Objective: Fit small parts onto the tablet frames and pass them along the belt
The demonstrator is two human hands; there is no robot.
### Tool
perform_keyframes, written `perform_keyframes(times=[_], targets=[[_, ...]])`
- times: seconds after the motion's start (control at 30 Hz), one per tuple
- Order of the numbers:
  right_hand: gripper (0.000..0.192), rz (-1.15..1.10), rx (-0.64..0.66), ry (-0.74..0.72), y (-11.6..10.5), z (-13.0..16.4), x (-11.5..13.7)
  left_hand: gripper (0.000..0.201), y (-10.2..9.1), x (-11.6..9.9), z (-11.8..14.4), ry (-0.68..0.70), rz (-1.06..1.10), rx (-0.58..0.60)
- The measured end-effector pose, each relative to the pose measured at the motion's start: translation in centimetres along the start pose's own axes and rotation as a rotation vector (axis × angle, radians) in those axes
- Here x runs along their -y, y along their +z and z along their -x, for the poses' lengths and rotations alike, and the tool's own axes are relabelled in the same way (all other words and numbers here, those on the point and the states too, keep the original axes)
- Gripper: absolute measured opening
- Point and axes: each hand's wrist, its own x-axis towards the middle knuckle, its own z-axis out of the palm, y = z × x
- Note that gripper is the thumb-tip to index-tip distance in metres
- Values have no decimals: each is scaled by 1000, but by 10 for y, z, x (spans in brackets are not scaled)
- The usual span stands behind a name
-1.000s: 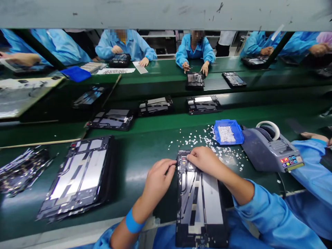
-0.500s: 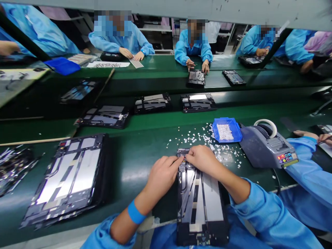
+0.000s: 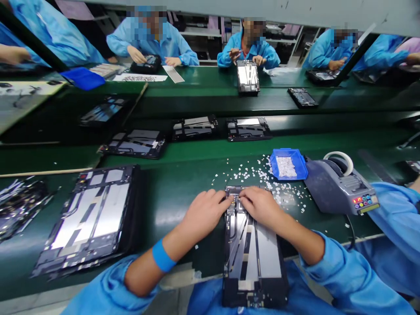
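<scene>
A: Head view is showing a long green surface (image 3: 183, 192) in a factory room, with people in blue coats sitting along the far side.

B: Where is the work lying?

A: A tablet frame (image 3: 252, 258) is lying lengthwise over the near edge, its near end hanging past the edge toward the person's lap. The left hand (image 3: 205, 212) and the right hand (image 3: 259, 206) are both resting on its far end, fingers curled and pressing at the top corner; I cannot tell whether either is pinching anything.

B: What is crowding them?

A: White scraps (image 3: 262, 177) are lying scattered just beyond the frame, a blue tray (image 3: 297, 157) is sitting behind those, and a tape dispenser (image 3: 341, 188) is standing near on the right. A stack of frames (image 3: 92, 218) is sitting well apart on the left, leaving bare green between.

B: Anything differing from half a second ago?

A: The left hand is now lying further onto the frame's corner, closer to the right, and a far worker is holding a frame upright.
</scene>
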Motion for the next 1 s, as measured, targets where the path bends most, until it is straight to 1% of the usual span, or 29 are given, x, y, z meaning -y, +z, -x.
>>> perform_keyframes(times=[0.1,0.17,0.23,0.3,0.33,0.4,0.43,0.47,0.53,0.6,0.7,0.73,0.77,0.8,0.87,0.9,0.93,0.97,1.0], targets=[[29,99,-10,-204,9,15,-7,50,9,6,8,-80,147,-30],[33,209,15,-256,11,20,-6,48,11,8,11,-109,256,-47],[34,299,50,-286,10,20,-2,45,9,7,11,-149,383,-76],[38,332,79,-314,6,16,1,40,4,6,6,-245,506,-121],[39,322,91,-331,2,14,2,38,1,5,1,-311,561,-131],[38,248,93,-360,-7,14,-1,33,-3,3,-10,-442,663,-94],[38,184,67,-363,-14,17,-3,31,-4,3,-16,-495,715,-57],[37,104,14,-347,-21,22,-6,29,-3,3,-22,-537,767,-20],[35,-70,-152,-248,-38,43,-13,29,-1,5,-33,-596,859,15],[30,-206,-300,-103,-53,76,-22,30,2,6,-42,-626,943,19],[24,-314,-398,124,-65,131,-39,36,2,6,-50,-635,1065,60],[23,-353,-442,226,-66,149,-48,38,1,7,-52,-642,1103,78],[21,-407,-507,346,-67,164,-59,42,1,8,-54,-658,1150,99],[20,-483,-600,474,-67,178,-72,46,3,11,-56,-684,1194,133],[24,-710,-841,711,-70,201,-103,51,8,17,-59,-727,1211,168],[30,-829,-950,795,-73,210,-118,49,11,20,-60,-726,1205,194],[36,-931,-1030,850,-75,217,-133,47,14,22,-61,-725,1190,221],[41,-1009,-1077,884,-78,222,-146,46,17,24,-60,-734,1163,228],[45,-1062,-1092,901,-80,223,-156,47,19,25,-59,-748,1131,222]])
